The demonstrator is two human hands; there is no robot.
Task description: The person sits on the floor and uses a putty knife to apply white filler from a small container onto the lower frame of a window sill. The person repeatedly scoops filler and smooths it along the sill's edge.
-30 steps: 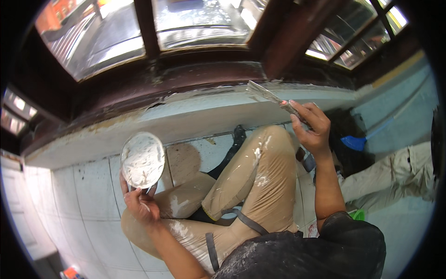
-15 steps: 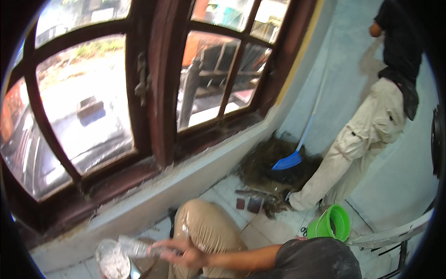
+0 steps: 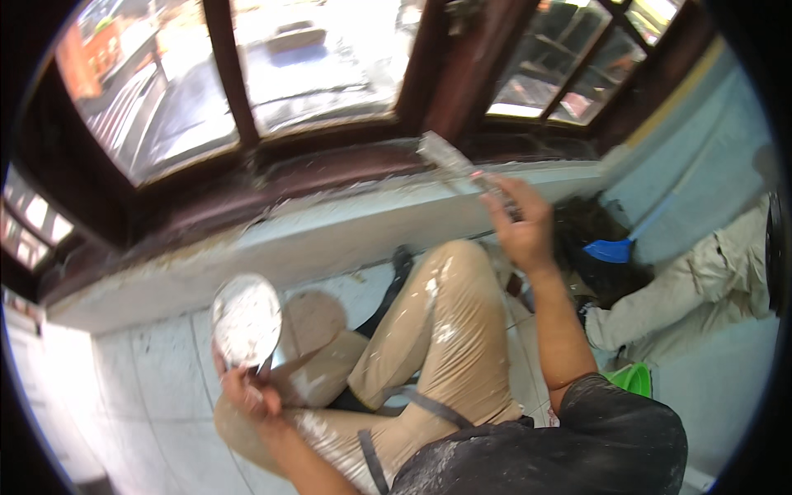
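My right hand [image 3: 525,227] is raised at the window sill, closed round the handle of a putty knife [image 3: 446,155]. Its pale, smeared blade points up and left, over the edge of the dark brown window frame [image 3: 346,173]; whether it touches is hard to tell. Low on the left, my left hand [image 3: 250,394] grips a round container from below. White paste [image 3: 247,320] fills its top. A dark narrow piece shows by the left fingers, too small to name. My bent legs in tan trousers [image 3: 462,330], spotted with white, lie between the hands.
A pale ledge [image 3: 396,210] runs under the glazed windows. To the right are a blue broom head [image 3: 609,251] beside a dark patch, another person's leg in beige trousers [image 3: 693,276], and a green bucket [image 3: 634,378]. White tiles [image 3: 165,412] cover the floor.
My right hand with the putty knife has moved from beside the container up and right to the sill. The view has turned, bringing my left hand and the container into fuller sight.
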